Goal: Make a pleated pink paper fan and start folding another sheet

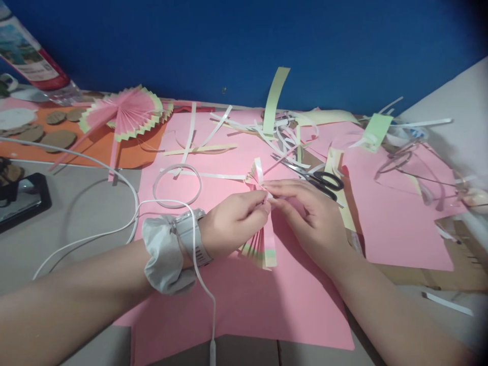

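A pleated paper fan [259, 250], pink with green and cream bands, stands over the pink paper, spread at its lower end and at its smaller top end. My left hand [238, 218] is closed around its narrow middle, thumb against curled fingers. From the right, my right hand [312, 218] brings thumb and forefinger together at the same spot, beside a small white bit at the fold. What exactly lies between those fingertips is mostly hidden. Black-handled scissors [324, 182] lie just beyond my right hand. A white paper strip [213, 176] runs left from the fan.
Finished pink fans [124, 113] with green edges lie at the back left by a bottle [36, 56]. Paper strips [284, 134] pile up at the back. Glasses [396, 161] rest on pink paper at right. A white cable [165, 201] crosses my left wrist; a phone-like black object [25, 201] sits left.
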`<state>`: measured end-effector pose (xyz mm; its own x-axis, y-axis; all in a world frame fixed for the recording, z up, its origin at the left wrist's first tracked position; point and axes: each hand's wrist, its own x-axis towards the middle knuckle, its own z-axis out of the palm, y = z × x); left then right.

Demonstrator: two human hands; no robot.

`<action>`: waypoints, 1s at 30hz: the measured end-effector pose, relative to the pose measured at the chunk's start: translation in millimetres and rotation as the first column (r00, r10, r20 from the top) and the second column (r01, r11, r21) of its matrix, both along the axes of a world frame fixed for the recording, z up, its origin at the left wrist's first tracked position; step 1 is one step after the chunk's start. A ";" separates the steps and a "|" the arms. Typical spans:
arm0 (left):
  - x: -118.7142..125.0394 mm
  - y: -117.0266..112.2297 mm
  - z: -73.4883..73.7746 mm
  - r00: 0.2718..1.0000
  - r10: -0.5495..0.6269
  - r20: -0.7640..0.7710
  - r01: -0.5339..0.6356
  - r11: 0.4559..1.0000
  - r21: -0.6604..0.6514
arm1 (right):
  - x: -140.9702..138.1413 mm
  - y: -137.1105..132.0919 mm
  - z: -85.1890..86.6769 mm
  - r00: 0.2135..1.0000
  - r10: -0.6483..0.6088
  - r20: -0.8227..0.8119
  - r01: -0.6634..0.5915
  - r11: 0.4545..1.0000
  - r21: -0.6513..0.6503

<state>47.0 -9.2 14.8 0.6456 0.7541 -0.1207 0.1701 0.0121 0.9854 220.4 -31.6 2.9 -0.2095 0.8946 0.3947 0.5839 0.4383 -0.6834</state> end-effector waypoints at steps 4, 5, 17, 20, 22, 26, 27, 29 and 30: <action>-0.4 -0.1 -0.4 0.997 -0.061 -0.053 0.061 0.998 -0.008 | -0.8 -1.2 0.0 1.000 -0.020 0.022 0.019 1.000 0.022; -0.4 0.0 -0.6 0.997 -0.064 -0.052 0.063 0.998 -0.008 | -0.8 -1.3 0.0 0.999 -0.021 0.024 0.020 1.000 0.023; -0.5 1.4 -0.8 0.991 -0.087 -0.098 0.088 0.996 0.005 | -1.2 -1.8 0.4 0.999 -0.043 0.015 0.043 0.999 0.003; -0.1 1.3 -0.4 0.989 -0.090 -0.116 0.093 0.995 0.025 | -1.1 -1.9 0.3 0.999 -0.043 0.010 0.043 0.999 -0.003; 0.2 1.0 0.1 0.990 -0.091 -0.111 0.094 0.995 0.017 | -0.6 -1.8 0.3 0.999 -0.044 0.017 0.044 0.999 -0.016; 0.5 0.2 1.4 0.991 -0.095 -0.091 0.096 0.995 0.003 | -0.7 -1.8 0.5 0.998 -0.065 0.014 0.065 0.997 -0.038; 0.5 0.1 1.8 0.992 -0.093 -0.089 0.094 0.996 0.002 | -1.0 -1.9 0.6 0.998 -0.068 0.011 0.069 0.997 -0.038; 0.4 0.1 2.5 0.993 -0.082 -0.086 0.083 0.997 0.002 | -1.7 -2.2 0.9 0.998 -0.067 0.007 0.067 0.997 -0.033; 0.3 0.1 2.8 0.993 -0.081 -0.086 0.082 0.997 0.003 | -2.1 -2.3 1.0 0.998 -0.064 0.007 0.064 0.998 -0.026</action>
<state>47.2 -9.1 17.5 0.6923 0.7005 -0.1731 0.2536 -0.0116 0.9672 218.4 -33.9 3.9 -0.1536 0.9164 0.3696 0.6145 0.3815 -0.6906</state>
